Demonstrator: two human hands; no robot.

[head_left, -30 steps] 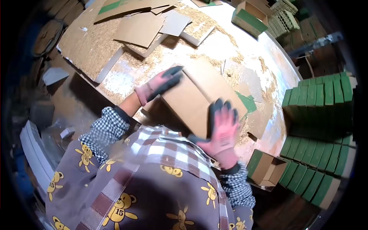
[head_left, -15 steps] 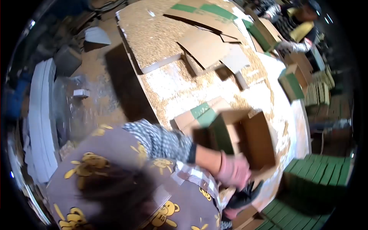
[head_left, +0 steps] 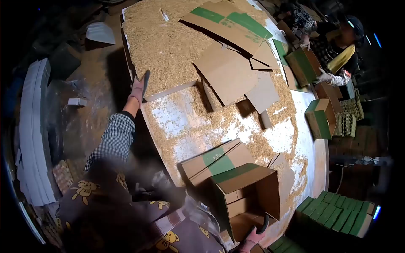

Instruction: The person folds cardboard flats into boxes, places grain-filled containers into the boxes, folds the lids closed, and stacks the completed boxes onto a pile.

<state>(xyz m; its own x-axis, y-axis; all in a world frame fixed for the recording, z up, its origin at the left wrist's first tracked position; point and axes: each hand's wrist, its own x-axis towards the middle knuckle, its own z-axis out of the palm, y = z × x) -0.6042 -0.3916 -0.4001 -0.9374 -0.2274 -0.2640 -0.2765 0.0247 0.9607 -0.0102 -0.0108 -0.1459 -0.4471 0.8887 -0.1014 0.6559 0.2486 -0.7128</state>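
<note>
My left hand (head_left: pixel 138 89), in a pink glove with dark fingers, is stretched out to the left edge of the table. Its fingers are apart, beside a pale strip (head_left: pixel 173 91) that borders the layer of tan grains (head_left: pixel 168 42). At the lower right, my right hand (head_left: pixel 252 238), gloved the same way, grips the near edge of an open cardboard box (head_left: pixel 236 176) with a green band. One dark finger shows against the box's opening; the others are partly hidden. Behind that box lies a folded cardboard piece (head_left: pixel 219 159) with a green stripe.
Loose cardboard sheets (head_left: pixel 228 69) lie on the grain-strewn table (head_left: pixel 310 122). A co-worker (head_left: pixel 344 42) handles another box (head_left: pixel 303 65) at the upper right. Green-topped stacked cartons (head_left: pixel 333 213) stand at lower right, long white panels (head_left: pixel 36 135) at left.
My left arm has swung from near the box to the table's left edge. The box has shifted down and left, and my right hand now shows at its near edge.
</note>
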